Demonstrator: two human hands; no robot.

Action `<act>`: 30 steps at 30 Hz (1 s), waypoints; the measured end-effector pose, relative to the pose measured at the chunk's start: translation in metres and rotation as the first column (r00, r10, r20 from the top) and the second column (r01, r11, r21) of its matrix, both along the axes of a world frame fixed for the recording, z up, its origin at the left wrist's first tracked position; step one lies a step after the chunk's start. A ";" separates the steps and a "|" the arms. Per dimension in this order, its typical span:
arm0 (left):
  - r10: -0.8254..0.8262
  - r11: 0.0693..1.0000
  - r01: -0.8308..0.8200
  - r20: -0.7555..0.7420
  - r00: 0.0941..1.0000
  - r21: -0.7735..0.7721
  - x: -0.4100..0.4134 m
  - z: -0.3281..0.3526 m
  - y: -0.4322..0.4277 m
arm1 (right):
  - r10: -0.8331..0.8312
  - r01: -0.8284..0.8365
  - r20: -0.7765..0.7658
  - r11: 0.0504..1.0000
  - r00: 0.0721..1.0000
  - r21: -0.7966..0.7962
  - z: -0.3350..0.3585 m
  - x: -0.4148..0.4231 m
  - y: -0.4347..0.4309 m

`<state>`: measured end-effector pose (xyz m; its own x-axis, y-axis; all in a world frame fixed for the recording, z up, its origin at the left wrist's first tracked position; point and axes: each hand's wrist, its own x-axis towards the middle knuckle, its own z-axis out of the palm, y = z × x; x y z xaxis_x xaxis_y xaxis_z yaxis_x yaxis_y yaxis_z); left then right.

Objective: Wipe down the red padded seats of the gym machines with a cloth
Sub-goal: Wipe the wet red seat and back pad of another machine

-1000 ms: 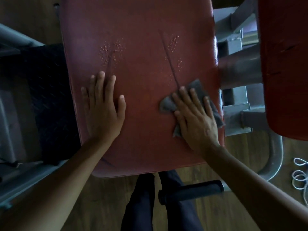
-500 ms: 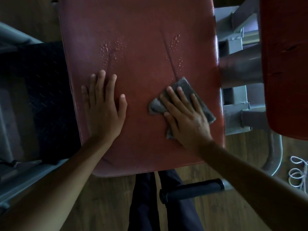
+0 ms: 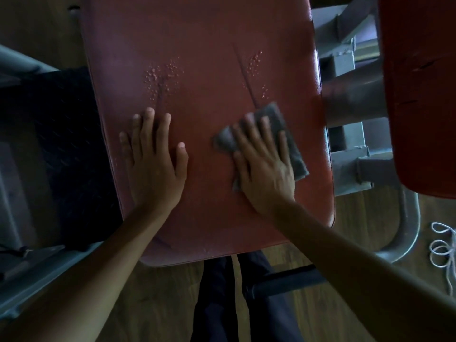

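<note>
A red padded seat [image 3: 204, 58] fills the middle of the view, with two patches of water droplets [image 3: 162, 75] on its upper half and a dark crease running down toward the cloth. My right hand [image 3: 265, 166] lies flat with straight fingers on a grey cloth [image 3: 293, 154] and presses it onto the seat's right side. My left hand [image 3: 154, 164] rests flat, fingers spread, on the seat's left side, just below the left droplet patch. A second red pad [image 3: 424, 95] stands at the right edge.
Grey metal frame parts [image 3: 350, 58] sit between the two red pads. A dark textured plate [image 3: 61, 149] lies left of the seat. A black handle [image 3: 286, 282] sticks out below the seat near my dark trousers. White cord [image 3: 444, 248] lies on the wooden floor at right.
My right hand slid the cloth leftward and up across the seat, then a little back toward the right. My left hand stayed in place.
</note>
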<state>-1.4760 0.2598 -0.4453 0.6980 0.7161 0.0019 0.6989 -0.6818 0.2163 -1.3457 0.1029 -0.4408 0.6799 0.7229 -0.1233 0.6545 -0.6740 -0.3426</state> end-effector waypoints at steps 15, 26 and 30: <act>-0.117 0.992 0.119 0.069 0.991 -0.028 0.012 0.004 0.002 | -0.328 0.325 -0.051 0.944 0.943 -0.049 -0.003 0.015 0.025; -0.156 0.987 0.155 0.027 0.987 0.039 0.018 -0.004 0.016 | 0.112 -0.113 0.086 0.994 0.990 0.008 -0.007 0.020 0.020; -0.160 0.985 0.157 0.030 0.987 0.069 0.018 -0.004 0.015 | -0.236 0.237 0.022 0.972 0.971 -0.010 -0.007 0.059 0.035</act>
<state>-1.4576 0.2750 -0.4494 0.8013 0.5940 0.0718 0.5737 -0.7969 0.1895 -1.2867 0.1377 -0.4482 0.8339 0.5398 -0.1154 0.4828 -0.8146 -0.3216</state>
